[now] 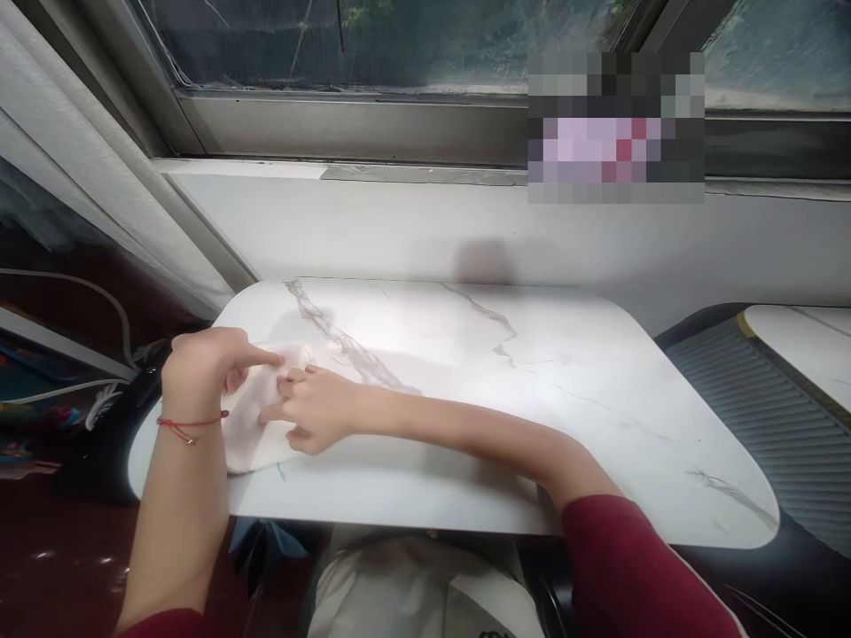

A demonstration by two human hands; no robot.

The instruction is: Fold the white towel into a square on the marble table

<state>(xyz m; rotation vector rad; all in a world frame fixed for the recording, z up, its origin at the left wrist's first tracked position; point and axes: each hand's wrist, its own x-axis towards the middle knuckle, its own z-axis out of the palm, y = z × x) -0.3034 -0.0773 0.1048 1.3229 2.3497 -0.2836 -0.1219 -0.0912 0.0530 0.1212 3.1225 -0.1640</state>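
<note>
A pale, soft white cloth-like sheet (256, 434) lies on the left end of a white marble-patterned table (532, 390). My left hand (203, 368) is above it with the index finger stretched toward the sheet's upper edge and the other fingers curled. My right hand (316, 409) reaches across from the right and rests on the sheet, fingers spread and pressing it flat. A red string bracelet is on my left wrist. Both sleeves are dark red.
A window frame and white sill wall (412, 221) stand behind the table. A dark ribbed seat (758, 416) and another pale table top (804, 341) are at the right. Cables and colourful items (40, 399) lie at the left. White fabric (412, 594) is under the table's near edge.
</note>
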